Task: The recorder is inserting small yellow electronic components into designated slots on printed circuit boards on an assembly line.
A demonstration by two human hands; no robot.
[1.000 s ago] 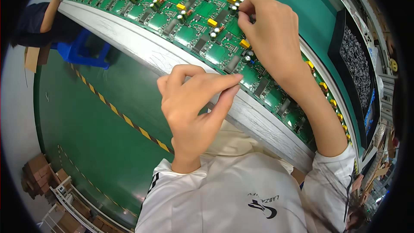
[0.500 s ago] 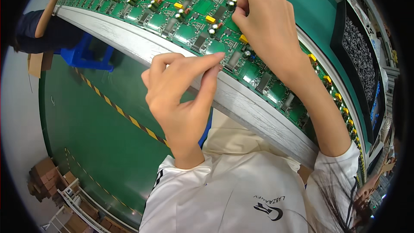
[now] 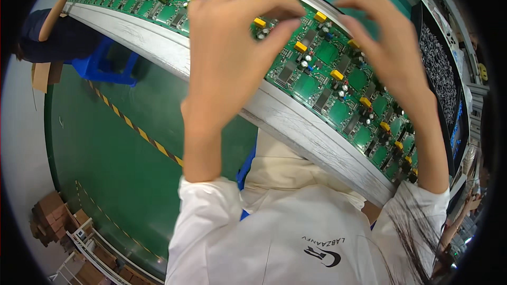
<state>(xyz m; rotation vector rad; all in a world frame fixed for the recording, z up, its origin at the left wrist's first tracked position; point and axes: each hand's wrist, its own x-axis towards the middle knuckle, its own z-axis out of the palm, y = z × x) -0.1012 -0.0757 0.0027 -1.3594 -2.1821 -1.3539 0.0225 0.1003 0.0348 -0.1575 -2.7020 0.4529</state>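
Long row of green boards in front of a white shirt

So the boards run side by side along a scuffed silver rail, all glossy green. Black tray off right, full of tiny grey bits. Both hands are up over the row, kinda blurry: left hand's thumb and finger nearly meet, can't tell if they've got anything; right hand's are parted, nothing visible between. Chest has a dark swoopy logo plus lettering, upside down from here. Dark chips, yellow blocks and silver-topped cans dot the boards.
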